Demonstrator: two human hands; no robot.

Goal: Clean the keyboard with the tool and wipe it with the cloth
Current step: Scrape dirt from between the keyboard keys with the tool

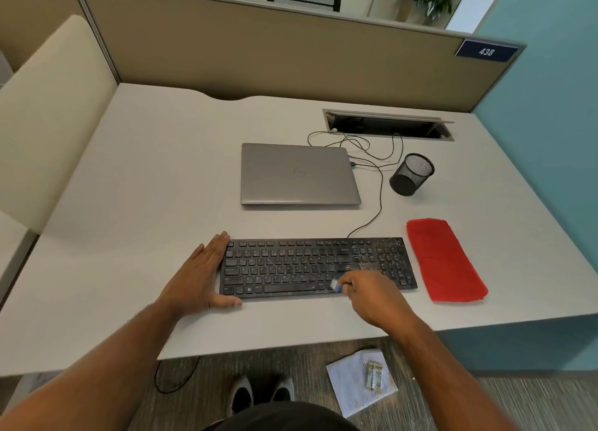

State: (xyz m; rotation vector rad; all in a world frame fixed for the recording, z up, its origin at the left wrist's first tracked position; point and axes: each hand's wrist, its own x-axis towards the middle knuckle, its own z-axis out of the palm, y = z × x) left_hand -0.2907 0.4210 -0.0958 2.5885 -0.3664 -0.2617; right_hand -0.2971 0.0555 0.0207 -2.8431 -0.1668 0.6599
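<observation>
My left hand lies flat, fingers straight, against the keyboard — steadying its end. My right hand pinches the small brush on its keys — red cloth beside.

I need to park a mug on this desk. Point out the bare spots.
Widest bare stretch: desk left of laptop and keyboard. A narrower strip lies between those two. Crowded on the right: cables, mesh cup, cloth.

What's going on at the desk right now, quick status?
Left hand flat, bracing keyboard end. Right hand fingers pinch small brush on lower keys. Crumbs remain near number pad. Red cloth untouched beside it; nothing blocking.
</observation>
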